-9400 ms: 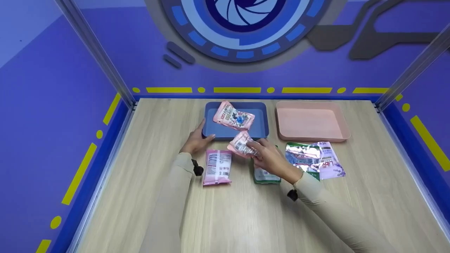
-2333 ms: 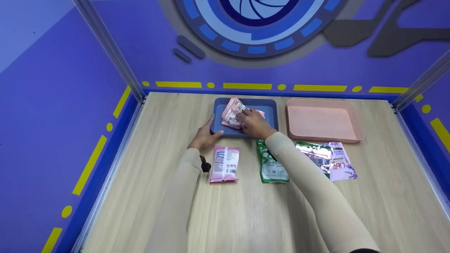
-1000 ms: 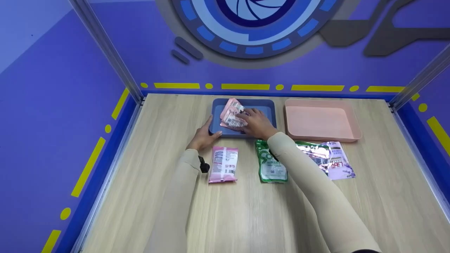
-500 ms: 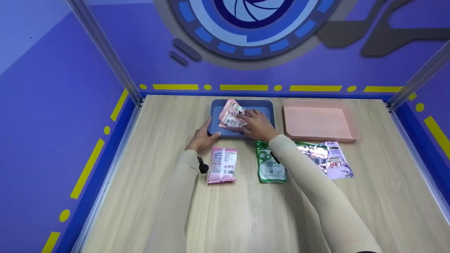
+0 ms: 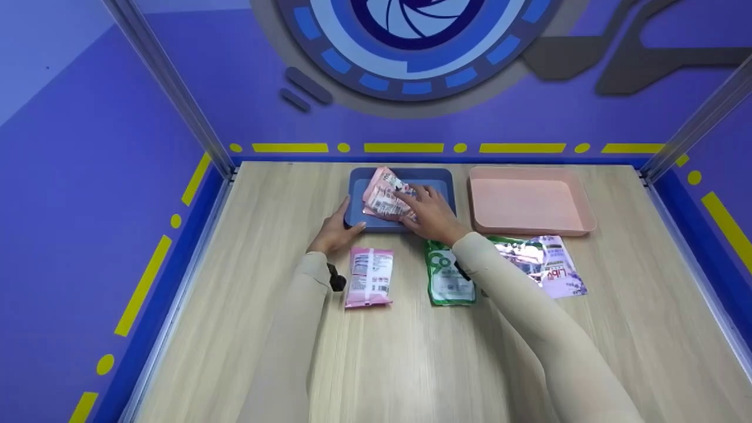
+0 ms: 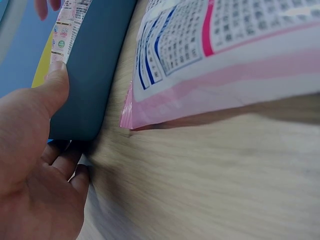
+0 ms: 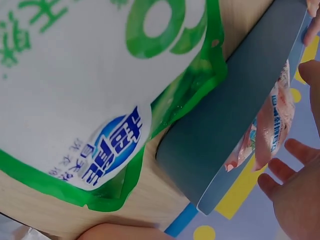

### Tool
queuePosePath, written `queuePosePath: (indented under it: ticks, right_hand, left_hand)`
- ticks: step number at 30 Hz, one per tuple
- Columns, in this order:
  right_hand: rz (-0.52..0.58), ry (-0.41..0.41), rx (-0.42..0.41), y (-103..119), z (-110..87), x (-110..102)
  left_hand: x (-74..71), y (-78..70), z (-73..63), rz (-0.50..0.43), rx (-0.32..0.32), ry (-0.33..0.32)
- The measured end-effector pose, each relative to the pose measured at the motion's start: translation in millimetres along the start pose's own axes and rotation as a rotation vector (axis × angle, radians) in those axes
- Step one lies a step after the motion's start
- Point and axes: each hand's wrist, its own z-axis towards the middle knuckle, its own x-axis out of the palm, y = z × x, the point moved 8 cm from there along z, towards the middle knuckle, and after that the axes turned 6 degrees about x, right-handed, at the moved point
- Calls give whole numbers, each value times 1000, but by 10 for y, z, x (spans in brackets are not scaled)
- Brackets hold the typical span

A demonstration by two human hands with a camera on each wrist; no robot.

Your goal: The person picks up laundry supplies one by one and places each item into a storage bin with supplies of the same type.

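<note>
Two pink-and-white pouches (image 5: 388,197) lie overlapping in the blue tray (image 5: 358,218). My left hand (image 5: 333,233) holds the tray's near-left corner; the left wrist view shows its thumb at the rim and fingers curled below the corner. Over the tray's right part, my right hand (image 5: 433,216) has its fingers spread beside the pouches (image 7: 275,122). The right wrist view shows those fingers loosely bent, with nothing gripped. Nearest to the left wrist is a pink-and-white packet (image 5: 369,278) on the table. A green-and-white pouch (image 5: 450,282) lies below the right wrist.
To the right of the blue tray stands a pink tray (image 5: 531,205). In front of it lie a shiny green-edged pouch (image 5: 520,254) and a lilac pouch (image 5: 561,270), overlapping and partly covered by the right sleeve. Blue panels (image 5: 329,126) enclose the wooden table (image 5: 276,200).
Earlier the right hand carried a second pink pouch from in front of the blue tray onto the first one. Its fingers have since loosened and spread. The left hand stays at the tray corner.
</note>
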Motion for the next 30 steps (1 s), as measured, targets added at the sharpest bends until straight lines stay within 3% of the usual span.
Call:
queuePosePath:
  ticks: [8,30]
  right_hand:
    - [27,-25,4,4,-102,-28]
    - [22,70,13,49,-346,58]
  left_hand:
    - [13,11,-2,-12,-18,6]
    - [-2,4,-24,-38,-13,-8]
